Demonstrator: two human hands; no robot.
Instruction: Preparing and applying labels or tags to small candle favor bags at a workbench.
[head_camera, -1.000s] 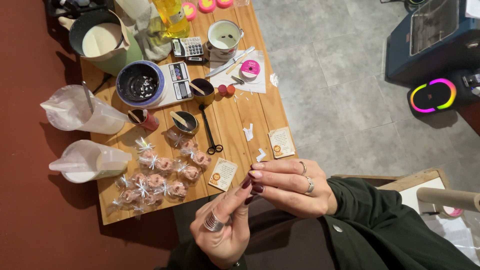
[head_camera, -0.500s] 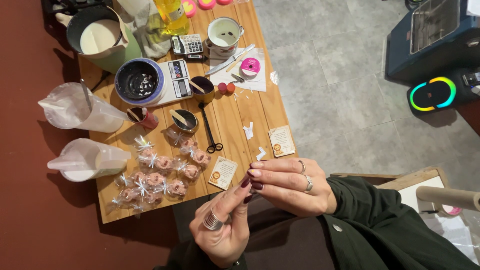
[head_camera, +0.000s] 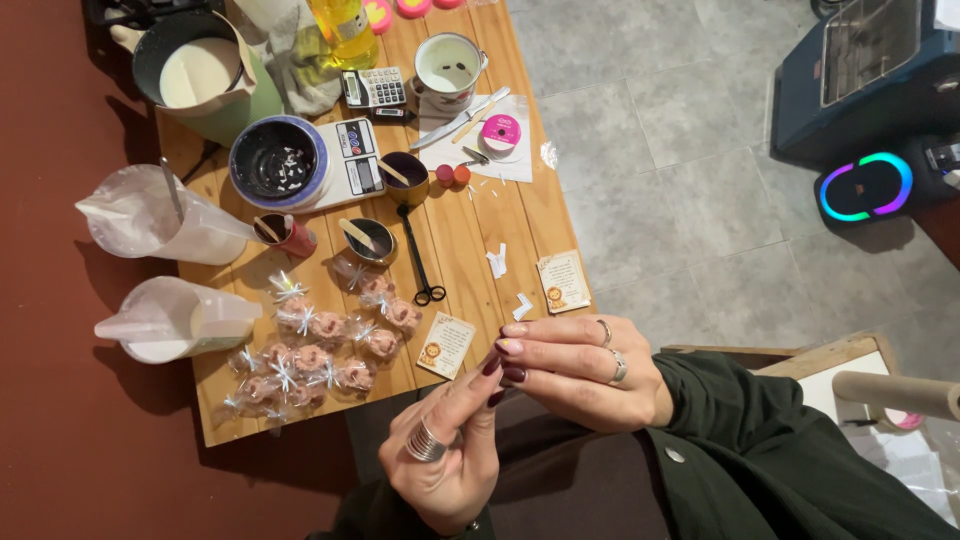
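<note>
Two plastic jugs (head_camera: 175, 320) sit at the wooden counter (head_camera: 470, 240) edge, then a cluster of cellophane-wrapped pink treats (head_camera: 320, 350) and a small printed card (head_camera: 446, 346). Just below it, the left hand (head_camera: 445, 450) and right hand (head_camera: 575, 370) meet fingertip to fingertip (whatever they pinch is too small to tell).

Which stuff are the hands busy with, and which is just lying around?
In use: left hand and right hand, fingertips pinched together; nearest lies the small printed paper card.

Lying about: black scissors, pink ribbon spool, grey calculator, wrapped pink sweets.
</note>
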